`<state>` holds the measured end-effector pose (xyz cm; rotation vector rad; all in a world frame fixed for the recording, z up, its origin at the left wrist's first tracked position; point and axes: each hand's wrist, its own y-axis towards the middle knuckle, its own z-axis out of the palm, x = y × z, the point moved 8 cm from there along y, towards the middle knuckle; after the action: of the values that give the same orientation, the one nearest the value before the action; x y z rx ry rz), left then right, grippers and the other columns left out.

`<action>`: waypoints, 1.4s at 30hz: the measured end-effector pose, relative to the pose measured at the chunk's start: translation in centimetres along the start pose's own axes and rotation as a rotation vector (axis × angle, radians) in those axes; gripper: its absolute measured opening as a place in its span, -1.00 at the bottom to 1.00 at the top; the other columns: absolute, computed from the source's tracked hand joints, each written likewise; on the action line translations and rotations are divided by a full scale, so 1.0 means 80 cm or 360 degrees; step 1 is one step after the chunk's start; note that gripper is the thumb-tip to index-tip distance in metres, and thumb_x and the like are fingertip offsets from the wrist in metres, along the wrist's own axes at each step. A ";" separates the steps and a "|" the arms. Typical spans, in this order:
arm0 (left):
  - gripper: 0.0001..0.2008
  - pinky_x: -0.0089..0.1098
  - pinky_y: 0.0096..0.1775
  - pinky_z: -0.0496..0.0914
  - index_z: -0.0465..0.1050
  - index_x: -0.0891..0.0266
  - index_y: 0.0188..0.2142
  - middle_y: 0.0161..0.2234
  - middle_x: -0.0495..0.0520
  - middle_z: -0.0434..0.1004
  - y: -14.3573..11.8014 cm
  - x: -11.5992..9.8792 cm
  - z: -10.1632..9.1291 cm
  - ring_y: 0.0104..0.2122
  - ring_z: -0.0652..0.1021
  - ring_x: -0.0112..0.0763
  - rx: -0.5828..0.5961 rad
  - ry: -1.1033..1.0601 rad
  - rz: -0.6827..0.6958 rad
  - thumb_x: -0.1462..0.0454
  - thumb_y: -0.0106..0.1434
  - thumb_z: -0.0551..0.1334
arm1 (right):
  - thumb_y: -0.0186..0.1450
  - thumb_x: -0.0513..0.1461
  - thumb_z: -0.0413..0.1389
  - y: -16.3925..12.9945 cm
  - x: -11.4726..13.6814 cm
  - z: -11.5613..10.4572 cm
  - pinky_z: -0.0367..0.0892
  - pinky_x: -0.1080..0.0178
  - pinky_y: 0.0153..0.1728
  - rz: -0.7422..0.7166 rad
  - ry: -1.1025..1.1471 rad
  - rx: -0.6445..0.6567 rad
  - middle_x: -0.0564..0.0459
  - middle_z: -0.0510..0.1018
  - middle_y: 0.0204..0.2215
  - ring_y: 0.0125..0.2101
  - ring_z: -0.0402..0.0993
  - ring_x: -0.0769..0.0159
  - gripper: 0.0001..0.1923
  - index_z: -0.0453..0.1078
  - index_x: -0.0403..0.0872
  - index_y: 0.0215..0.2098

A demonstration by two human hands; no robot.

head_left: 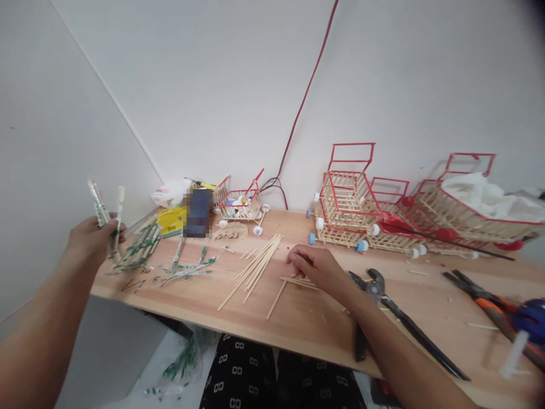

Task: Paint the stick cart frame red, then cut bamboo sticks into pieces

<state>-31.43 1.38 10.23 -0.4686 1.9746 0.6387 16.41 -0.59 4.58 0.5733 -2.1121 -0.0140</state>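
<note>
At the far left, my left hand [96, 236] is raised above the table edge and closed around a few paper-wrapped chopsticks [120, 207] that point upward. Under and beside it lies a pile of more wrapped chopsticks [142, 244] with green print. My right hand [313, 264] rests low over the table with its fingers curled; whatever is under the fingertips is hidden. Bare wooden sticks [276, 298] lie just beneath and in front of that hand. To its left is a loose bundle of bare sticks [258, 267]. Torn wrappers [191, 270] are scattered between the hands.
Long-handled cutters [400, 312] lie by my right forearm, and orange-handled pliers [481, 295] farther right. Small stick-built carts [347, 199] with red rims line the wall. Another little cart [240, 207] holds bottle caps. A yellow packet [172, 221] stands at back left.
</note>
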 end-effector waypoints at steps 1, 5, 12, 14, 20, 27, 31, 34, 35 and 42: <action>-0.92 -0.56 -0.48 0.32 0.24 0.27 -0.34 -0.63 -0.16 0.29 -0.011 -0.002 0.015 -0.61 0.34 -0.61 0.0093 -0.0339 -0.0172 0.42 0.19 0.15 | 0.34 -0.18 -0.03 0.000 0.000 -0.001 0.19 0.39 -0.50 -0.0004 0.0008 -0.0011 0.13 0.46 -0.60 -0.58 0.35 0.44 -0.75 0.41 -0.09 -0.39; -0.89 -0.63 -0.52 0.33 0.31 0.32 -0.37 -0.55 -0.08 0.37 -0.071 -0.034 0.086 -0.58 0.34 -0.65 0.0484 -0.0931 -0.0485 0.51 0.18 0.15 | 0.35 -0.17 -0.03 0.001 -0.004 -0.002 0.20 0.39 -0.50 -0.0006 0.0031 -0.0038 0.13 0.44 -0.61 -0.58 0.35 0.44 -0.74 0.41 -0.09 -0.39; -0.79 -0.53 -0.46 0.43 0.40 0.34 -0.32 -0.45 0.02 0.45 -0.199 -0.104 0.235 -0.53 0.44 -0.56 0.1263 -0.1205 -0.0559 0.42 0.03 0.36 | 0.35 -0.03 -0.06 0.005 -0.005 -0.021 0.24 0.36 -0.51 -0.0017 0.0274 -0.0281 0.05 0.49 -0.47 -0.52 0.36 0.42 -0.62 0.46 -0.11 -0.29; -0.76 -0.52 -0.46 0.41 0.39 0.33 -0.33 -0.47 0.00 0.42 -0.232 -0.123 0.272 -0.51 0.44 -0.54 0.1465 -0.1208 -0.0504 0.34 0.02 0.39 | 0.34 0.02 -0.06 0.005 -0.007 -0.034 0.24 0.36 -0.53 0.0007 0.0373 -0.0418 -0.02 0.51 -0.38 -0.46 0.39 0.38 -0.57 0.46 -0.12 -0.20; -0.75 -0.49 -0.48 0.34 0.38 0.27 -0.34 -0.51 -0.04 0.37 -0.304 -0.162 0.333 -0.52 0.39 -0.51 0.1697 -0.1012 -0.0079 0.17 0.07 0.34 | 0.29 0.14 -0.08 0.005 -0.025 -0.057 0.22 0.36 -0.60 0.0073 0.0802 -0.0642 -0.09 0.52 -0.24 -0.38 0.41 0.32 -0.43 0.37 -0.13 -0.04; -0.72 -0.47 -0.53 0.24 0.35 0.24 -0.41 -0.54 -0.04 0.38 -0.350 -0.151 0.344 -0.61 0.36 -0.52 0.1980 -0.0812 -0.0076 0.07 0.13 0.27 | 0.26 0.12 0.02 -0.011 -0.042 -0.086 0.21 0.34 -0.57 0.0201 0.1006 -0.1023 0.05 0.48 -0.52 -0.57 0.33 0.40 -0.55 0.39 -0.09 -0.37; -0.66 -0.49 -0.64 -0.01 0.37 0.23 -0.37 -0.66 -0.13 0.23 -0.360 -0.125 0.335 -0.73 0.16 -0.60 0.2027 -0.0725 -0.0216 -0.01 0.12 0.26 | 0.27 0.11 0.01 -0.020 -0.034 -0.102 0.32 0.31 -0.45 0.0136 0.1165 -0.1218 0.08 0.43 -0.53 -0.50 0.39 0.37 -0.59 0.33 -0.05 -0.39; -0.64 -0.48 -0.63 -0.06 0.36 0.22 -0.39 -0.70 -0.19 0.09 -0.355 -0.112 0.328 -0.73 0.06 -0.60 0.1808 -0.0742 -0.0201 -0.04 0.15 0.22 | 0.28 0.14 -0.03 -0.017 -0.026 -0.096 0.31 0.31 -0.46 0.0123 0.1153 -0.1166 0.06 0.41 -0.55 -0.49 0.38 0.35 -0.56 0.26 -0.04 -0.46; -0.64 -0.47 -0.63 -0.06 0.35 0.21 -0.40 -0.71 -0.19 0.07 -0.354 -0.111 0.327 -0.72 0.05 -0.60 0.1741 -0.0742 -0.0157 -0.05 0.16 0.21 | 0.28 0.16 -0.05 -0.015 -0.024 -0.092 0.30 0.31 -0.47 0.0127 0.1140 -0.1126 0.05 0.40 -0.56 -0.49 0.37 0.35 -0.54 0.22 -0.03 -0.48; -0.62 -0.44 -0.61 -0.05 0.33 0.21 -0.47 -0.70 -0.15 0.08 -0.358 -0.124 0.332 -0.70 0.09 -0.56 0.1626 -0.0741 -0.0029 -0.06 0.17 0.19 | 0.33 0.14 -0.16 -0.009 -0.015 -0.045 0.26 0.30 -0.46 0.0170 0.1034 -0.0822 0.09 0.36 -0.57 -0.53 0.30 0.36 -0.52 0.15 -0.02 -0.51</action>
<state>7.58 -4.36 1.80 0.2756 1.5793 -0.2968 20.10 0.00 5.55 0.1205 -1.4207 -0.2688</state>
